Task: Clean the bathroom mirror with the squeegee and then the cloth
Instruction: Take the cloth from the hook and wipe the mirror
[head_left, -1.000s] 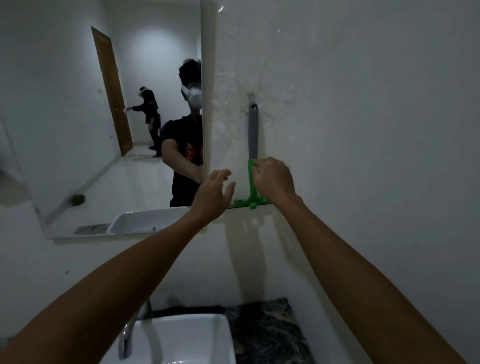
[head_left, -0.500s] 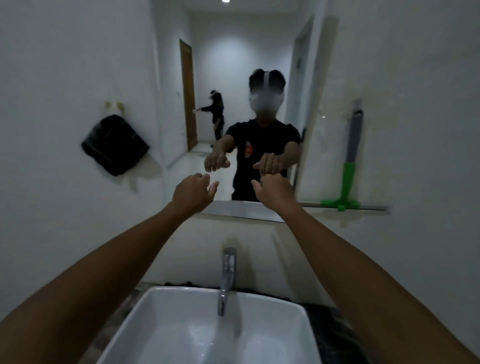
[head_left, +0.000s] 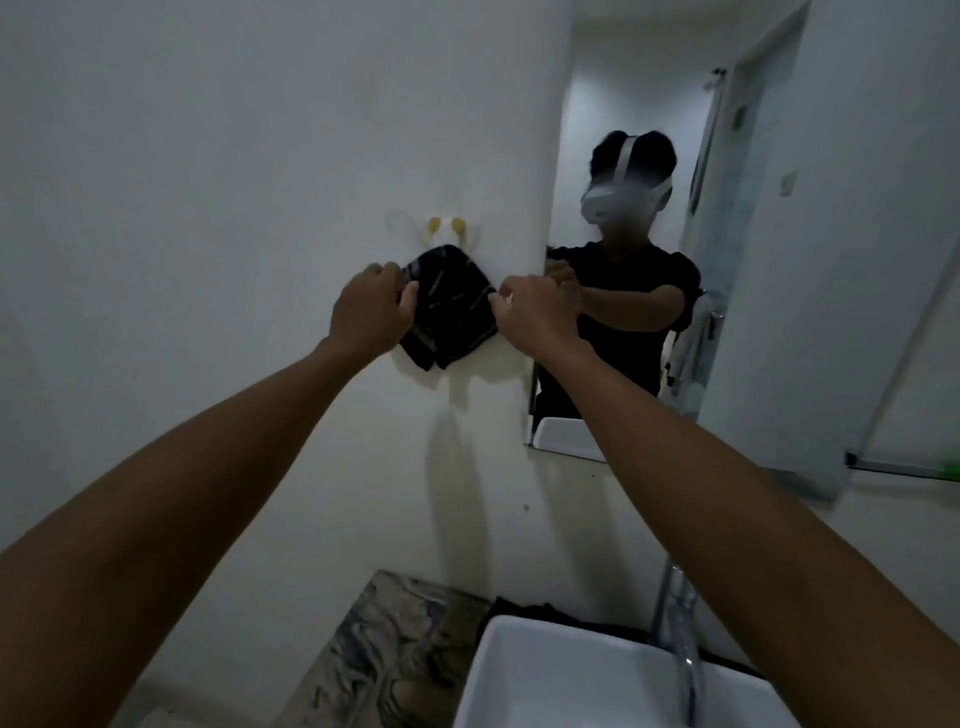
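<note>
A black cloth (head_left: 449, 312) with pale stripes hangs from yellow hooks (head_left: 444, 224) on the white wall, left of the mirror (head_left: 737, 260). My left hand (head_left: 371, 310) pinches the cloth's left edge and my right hand (head_left: 535, 312) pinches its right edge, both arms stretched out. The mirror shows the reflection of a person in a black shirt with a headset. Of the squeegee only a green blur (head_left: 951, 470) shows at the far right edge, on a thin ledge (head_left: 898, 467).
A white basin (head_left: 597, 680) with a chrome tap (head_left: 680, 634) sits below right on a dark marbled counter (head_left: 395, 654). A dark item (head_left: 519, 609) lies behind the basin. White wall fills the left side.
My right hand let go of the green squeegee hanging at the right. The view swung left across the mirror, and both hands reached to the black cloth and closed on its edges.
</note>
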